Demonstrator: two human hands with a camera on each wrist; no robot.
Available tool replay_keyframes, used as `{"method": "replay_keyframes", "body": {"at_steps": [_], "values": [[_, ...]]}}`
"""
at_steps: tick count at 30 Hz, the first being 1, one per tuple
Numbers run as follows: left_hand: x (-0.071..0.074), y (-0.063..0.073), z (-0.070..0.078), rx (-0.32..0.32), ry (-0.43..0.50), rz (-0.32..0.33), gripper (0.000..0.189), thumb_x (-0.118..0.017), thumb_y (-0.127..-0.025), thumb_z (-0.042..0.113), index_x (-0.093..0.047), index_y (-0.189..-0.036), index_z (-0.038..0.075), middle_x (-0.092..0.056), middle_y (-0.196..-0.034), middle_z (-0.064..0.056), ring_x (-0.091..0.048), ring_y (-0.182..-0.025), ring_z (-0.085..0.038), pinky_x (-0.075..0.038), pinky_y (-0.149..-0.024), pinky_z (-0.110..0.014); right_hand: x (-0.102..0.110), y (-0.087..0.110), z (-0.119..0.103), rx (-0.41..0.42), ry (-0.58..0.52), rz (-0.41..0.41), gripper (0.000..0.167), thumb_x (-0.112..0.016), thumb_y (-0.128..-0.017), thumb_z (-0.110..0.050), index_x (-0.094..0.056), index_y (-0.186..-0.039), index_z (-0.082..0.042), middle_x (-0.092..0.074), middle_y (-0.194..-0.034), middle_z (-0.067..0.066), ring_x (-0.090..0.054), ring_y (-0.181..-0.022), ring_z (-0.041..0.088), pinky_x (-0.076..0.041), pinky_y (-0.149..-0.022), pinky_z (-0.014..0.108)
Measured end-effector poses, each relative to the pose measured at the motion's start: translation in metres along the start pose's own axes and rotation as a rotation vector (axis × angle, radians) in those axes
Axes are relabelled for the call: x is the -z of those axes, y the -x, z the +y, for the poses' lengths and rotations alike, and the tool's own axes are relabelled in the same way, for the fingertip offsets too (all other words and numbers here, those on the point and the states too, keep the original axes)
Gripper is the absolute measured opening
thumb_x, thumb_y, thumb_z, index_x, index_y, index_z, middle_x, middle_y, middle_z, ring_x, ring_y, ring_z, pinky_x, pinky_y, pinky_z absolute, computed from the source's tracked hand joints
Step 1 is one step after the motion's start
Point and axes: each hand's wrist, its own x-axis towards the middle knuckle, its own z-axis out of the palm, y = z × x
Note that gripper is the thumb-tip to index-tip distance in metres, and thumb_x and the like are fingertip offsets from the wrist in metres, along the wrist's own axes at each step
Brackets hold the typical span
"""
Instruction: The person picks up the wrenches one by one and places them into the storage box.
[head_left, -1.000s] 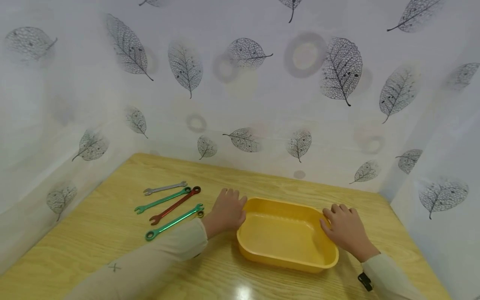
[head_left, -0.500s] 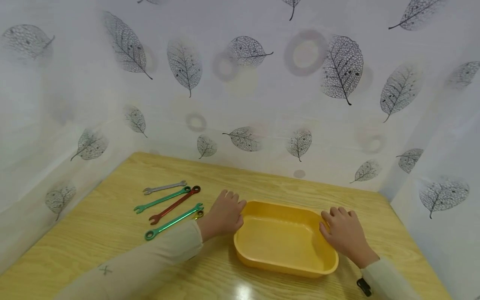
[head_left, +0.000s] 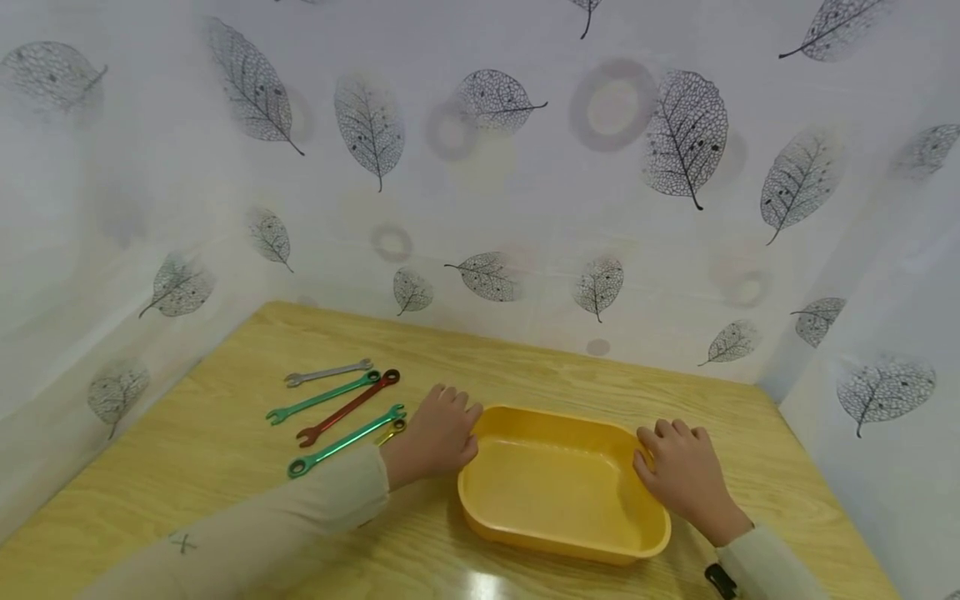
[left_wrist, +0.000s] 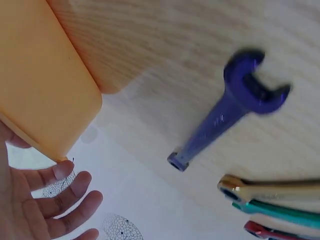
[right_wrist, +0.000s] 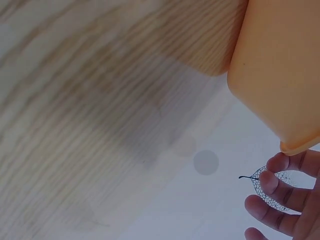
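Observation:
A yellow plastic tray [head_left: 555,492] stands on the wooden table, with nothing lying in it. At its left end my left hand [head_left: 435,437] pinches the rim; in the left wrist view, the index finger touches the rim's outer side and the other fingers [left_wrist: 75,220] spread away. My right hand [head_left: 686,475] pinches the rim at the right end, its thumb over the inner side. Left of the tray lie a silver wrench [head_left: 327,372], two green wrenches [head_left: 324,398], a red wrench [head_left: 348,408] and a partly covered gold wrench [head_left: 392,431].
A blue-purple wrench [left_wrist: 220,115] lies near my left wrist; my left arm hides it in the head view. A white curtain with leaf prints [head_left: 495,183] encloses the table [head_left: 187,433] at the back and sides. A black clip [head_left: 720,581] sits by the right cuff.
Both hands have drawn the tray a little to the left and toward me. More of the gold wrench shows beside my left wrist. The other wrenches lie as before.

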Motion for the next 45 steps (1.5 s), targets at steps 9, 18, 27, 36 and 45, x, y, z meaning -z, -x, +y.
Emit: {"method": "replay_keyframes", "body": {"at_steps": [9, 18, 27, 36, 45], "values": [[0.006, 0.007, -0.003, 0.051, -0.019, 0.048, 0.033, -0.058, -0.088, 0.042, -0.061, -0.102, 0.012, -0.062, -0.092, -0.006, -0.059, -0.089, -0.023, -0.048, -0.089, -0.041, 0.0, 0.0, -0.004, -0.005, -0.002, 0.022, 0.013, -0.07, -0.074, -0.021, -0.06, -0.078, -0.014, -0.045, -0.064, 0.0, -0.04, -0.057, 0.018, -0.035, -0.054, 0.037], [0.016, 0.025, -0.035, 0.045, -0.036, 0.163, 0.025, -0.066, -0.084, 0.032, -0.06, -0.094, 0.01, -0.057, -0.087, -0.006, -0.056, -0.079, -0.021, -0.049, -0.076, -0.038, -0.001, 0.0, -0.005, -0.009, 0.006, 0.037, 0.014, -0.071, -0.073, -0.021, -0.06, -0.077, -0.013, -0.045, -0.064, 0.001, -0.043, -0.057, 0.02, -0.039, -0.056, 0.041], [0.003, 0.046, -0.051, 0.094, 0.02, 0.049, 0.024, -0.068, -0.084, 0.028, -0.062, -0.096, 0.008, -0.058, -0.084, -0.007, -0.055, -0.077, -0.022, -0.046, -0.069, -0.038, 0.003, 0.0, -0.005, -0.017, 0.01, 0.026, 0.015, -0.072, -0.073, -0.022, -0.061, -0.077, -0.012, -0.044, -0.061, 0.0, -0.042, -0.056, 0.019, -0.039, -0.054, 0.04], [-0.003, 0.052, -0.049, 0.053, -0.027, -0.021, 0.029, -0.069, -0.083, 0.028, -0.061, -0.096, 0.003, -0.059, -0.085, -0.009, -0.055, -0.078, -0.023, -0.048, -0.075, -0.038, 0.004, 0.001, -0.005, -0.032, 0.0, -0.011, 0.015, -0.07, -0.075, -0.023, -0.057, -0.072, -0.014, -0.041, -0.06, -0.002, -0.04, -0.055, 0.018, -0.038, -0.055, 0.039], [-0.016, 0.042, -0.043, 0.157, 0.157, -0.114, 0.032, -0.072, -0.081, 0.028, -0.062, -0.098, 0.003, -0.06, -0.086, -0.007, -0.054, -0.073, -0.018, -0.048, -0.062, -0.033, 0.004, 0.001, -0.006, -0.034, -0.011, -0.01, 0.017, -0.07, -0.075, -0.022, -0.055, -0.07, -0.015, -0.039, -0.059, -0.003, -0.037, -0.055, 0.016, -0.033, -0.054, 0.035]]}}
